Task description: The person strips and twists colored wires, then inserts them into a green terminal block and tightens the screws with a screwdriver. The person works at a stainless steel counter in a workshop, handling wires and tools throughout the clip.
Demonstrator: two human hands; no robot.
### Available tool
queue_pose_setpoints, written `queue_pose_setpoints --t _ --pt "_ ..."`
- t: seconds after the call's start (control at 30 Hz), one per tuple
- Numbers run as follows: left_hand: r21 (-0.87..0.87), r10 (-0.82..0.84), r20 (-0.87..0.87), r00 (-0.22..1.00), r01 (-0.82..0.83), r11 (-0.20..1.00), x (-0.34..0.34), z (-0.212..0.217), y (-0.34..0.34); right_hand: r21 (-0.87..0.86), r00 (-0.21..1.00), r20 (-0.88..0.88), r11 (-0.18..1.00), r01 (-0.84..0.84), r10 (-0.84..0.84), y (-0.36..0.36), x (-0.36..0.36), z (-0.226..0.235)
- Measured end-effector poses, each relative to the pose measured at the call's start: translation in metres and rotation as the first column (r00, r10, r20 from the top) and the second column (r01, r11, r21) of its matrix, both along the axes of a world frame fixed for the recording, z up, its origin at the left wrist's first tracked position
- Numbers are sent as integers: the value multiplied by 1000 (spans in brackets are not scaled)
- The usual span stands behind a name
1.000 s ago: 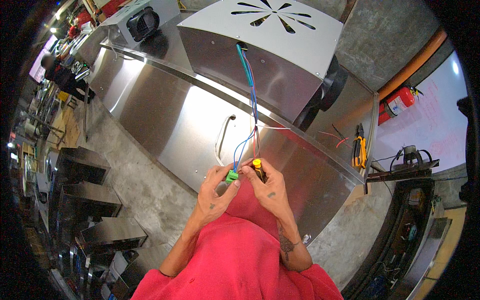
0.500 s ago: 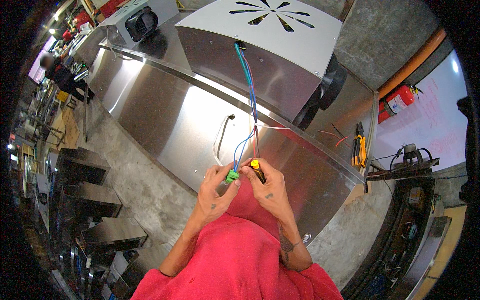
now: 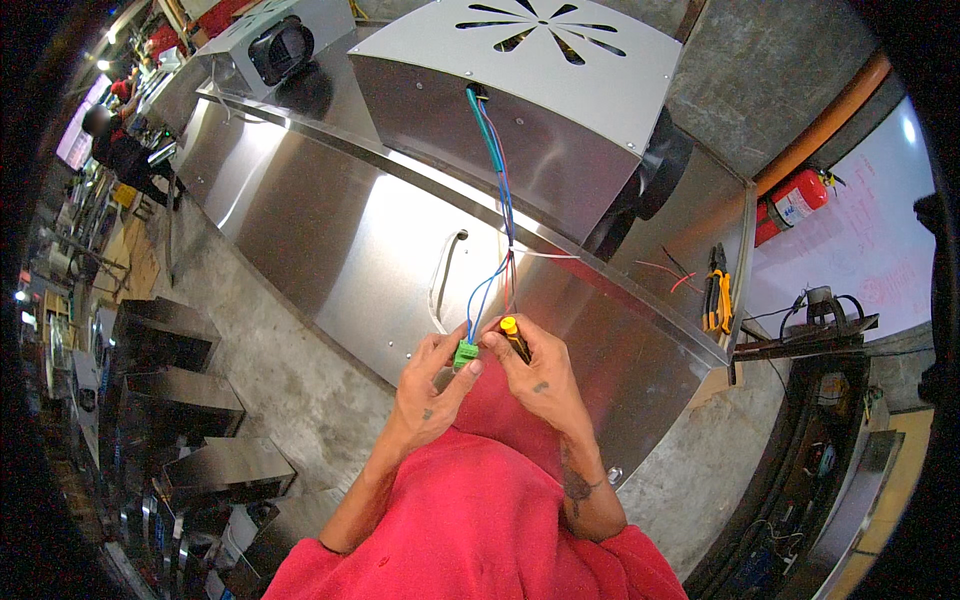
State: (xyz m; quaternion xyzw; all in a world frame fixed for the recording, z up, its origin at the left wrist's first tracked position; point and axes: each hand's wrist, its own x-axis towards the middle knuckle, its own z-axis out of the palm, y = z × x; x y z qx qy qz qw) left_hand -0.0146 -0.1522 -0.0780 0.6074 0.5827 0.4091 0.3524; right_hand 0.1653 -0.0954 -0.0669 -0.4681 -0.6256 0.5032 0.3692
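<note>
Green connector point(image 3: 466, 354), still in left hand point(image 3: 426, 392), yellow tool point(image 3: 510, 326) tilted slightly more

My left hand point(image 3: 428, 392) pinches a green terminal block point(image 3: 465, 355) between thumb and fingers; blue wires point(image 3: 473, 297) reach it from twelve o'clock. Just beside it, at three o'clock, my right hand point(image 3: 540, 376) grips a yellow-and-black screwdriver point(image 3: 513, 334), its blade hidden. From my hands, a metal housing point(image 3: 555, 135) with a slotted top stands toward twelve, a white cable point(image 3: 433, 293) loops at eleven, pliers point(image 3: 717, 298) lie between two and three, a red fire extinguisher point(image 3: 798, 203) is at two, and a co-worker point(image 3: 122, 152) is at ten.
</note>
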Motion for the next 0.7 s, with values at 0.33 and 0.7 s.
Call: queue_pose_setpoints --t 0.33,0.7 --pt "43 -73 -76 994 77 996 -5 8 2 9 998 -60 1000 -22 23 2 0 -6" --pt "14 -97 -27 995 97 995 -3 10 5 -37 999 -29 999 -35 34 3 2 -2"
